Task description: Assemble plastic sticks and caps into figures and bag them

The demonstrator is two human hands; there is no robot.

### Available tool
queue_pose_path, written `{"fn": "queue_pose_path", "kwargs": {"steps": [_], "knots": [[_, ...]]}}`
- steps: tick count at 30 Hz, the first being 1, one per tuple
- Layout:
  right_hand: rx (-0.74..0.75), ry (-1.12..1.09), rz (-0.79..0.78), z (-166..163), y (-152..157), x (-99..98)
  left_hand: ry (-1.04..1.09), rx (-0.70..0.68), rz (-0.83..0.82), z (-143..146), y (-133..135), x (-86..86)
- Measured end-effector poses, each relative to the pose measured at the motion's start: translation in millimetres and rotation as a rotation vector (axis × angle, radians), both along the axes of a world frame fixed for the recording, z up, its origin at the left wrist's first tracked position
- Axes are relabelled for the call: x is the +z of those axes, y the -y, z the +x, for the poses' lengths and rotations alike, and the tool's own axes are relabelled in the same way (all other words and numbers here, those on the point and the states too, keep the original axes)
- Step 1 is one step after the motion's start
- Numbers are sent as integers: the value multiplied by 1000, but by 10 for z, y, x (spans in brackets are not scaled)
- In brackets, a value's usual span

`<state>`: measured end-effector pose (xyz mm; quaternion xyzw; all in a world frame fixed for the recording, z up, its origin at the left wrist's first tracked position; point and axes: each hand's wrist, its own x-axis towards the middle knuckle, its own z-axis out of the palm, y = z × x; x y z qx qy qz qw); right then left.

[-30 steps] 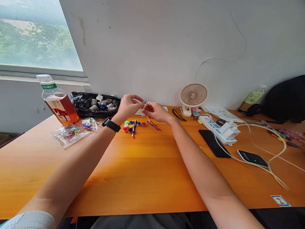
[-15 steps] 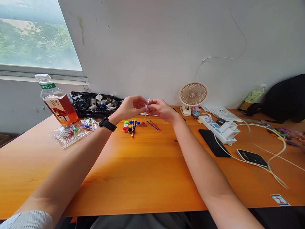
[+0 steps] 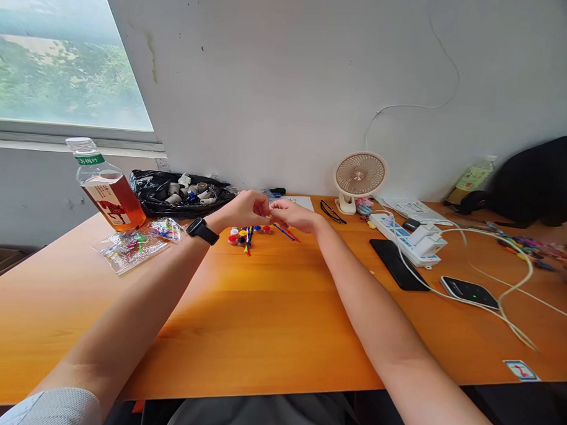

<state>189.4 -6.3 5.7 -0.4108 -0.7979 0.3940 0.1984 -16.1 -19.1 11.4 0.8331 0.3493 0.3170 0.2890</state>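
The orange table (image 3: 271,311) carries everything, and the small desk fan (image 3: 359,176) standing at its far edge by the wall serves as the marker. Far right of the fan a black bag (image 3: 540,181) is cut off by the frame edge. Far left of the fan stands a bottle (image 3: 105,191) of amber drink, upright. Between it and the fan lies a black plastic sack (image 3: 182,193) holding small pale rolls that are too small to make out. Right of the fan and nearer the person lie a white power strip (image 3: 406,238), a dark phone (image 3: 397,263) and looping white cables.

Both forearms reach in from the near edge and meet left of the fan, a little nearer than its base. The left hand (image 3: 244,210), with a black watch (image 3: 203,230) on its wrist, and the right hand (image 3: 295,214) have their fingers curled in. The 2 sets of fingertips press together in a pinch. Whether anything lies between them I cannot tell; the spot is hidden by the fingers.

Just under the hands, left of the fan, sits a cluster of coloured caps (image 3: 238,236), with thin sticks among them pointing roughly toward the person. Beside the cluster on the fan's side lie a blue stick (image 3: 283,232) and a red stick (image 3: 294,237). These 2 lie flat and nearly parallel. Their long axes slant from the hands out toward the near right. Their ends are too fine to tell apart.
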Motion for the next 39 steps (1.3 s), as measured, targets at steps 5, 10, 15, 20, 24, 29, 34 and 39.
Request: {"fn": "queue_pose_path", "kwargs": {"steps": [5, 10, 15, 20, 24, 29, 34, 39], "knots": [[-145, 231, 84, 54, -169, -203, -204, -84, -53, 52, -32, -165], [-200, 450, 147, 104, -282, -303, -348, -123, -228, 108, 2, -306], [-237, 570, 199, 130, -288, -332, -467, -80, -308, -12, -71, -318], [-254, 647, 180, 124, -280, -406, -441, -88, -335, -43, -128, -329], [-242, 647, 163, 105, -284, -447, -381, -89, -375, 5, -104, -359], [-188, 611, 157, 100, -279, -435, -420, -89, -336, 14, -65, -309], [-168, 598, 164, 96, -272, -415, -379, -90, -299, 23, -27, -282], [-156, 597, 167, 116, -275, -392, -461, -84, -222, -29, -70, -274]]}}
